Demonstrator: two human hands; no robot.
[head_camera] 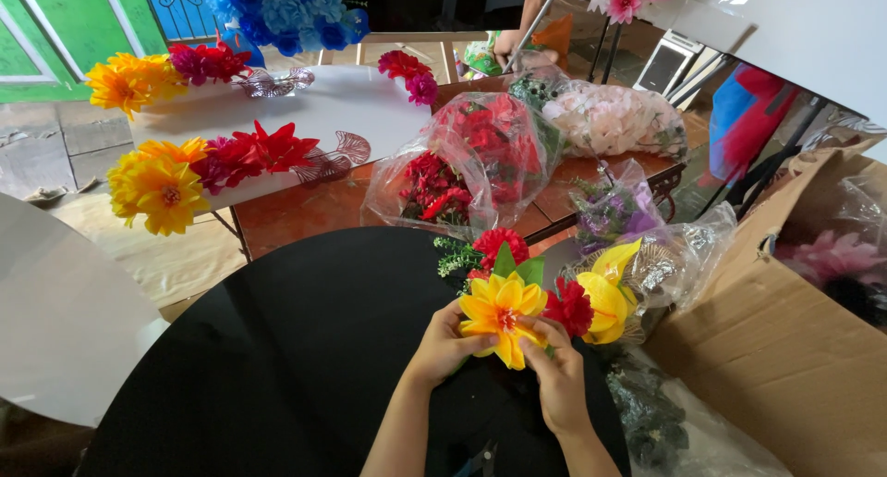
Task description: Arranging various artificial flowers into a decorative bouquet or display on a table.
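Both my hands hold a yellow-orange artificial flower (500, 314) over a round black board (277, 366). My left hand (443, 345) grips it from the left and below, my right hand (557, 371) pinches its lower right petals. Green leaves stick out behind the flower. Just past it on the board's far edge sit red carnation-like flowers (500, 244), another red bloom (570, 306) and a yellow lily-shaped flower (607, 292) with some green sprigs.
A large open cardboard box (785, 338) stands at the right. Plastic bags of red (480, 158), white (614, 116) and purple (605, 214) artificial flowers lie on a brown table. A white board (305, 116) decorated with yellow and red flowers sits beyond. A white round panel (65, 311) is at left.
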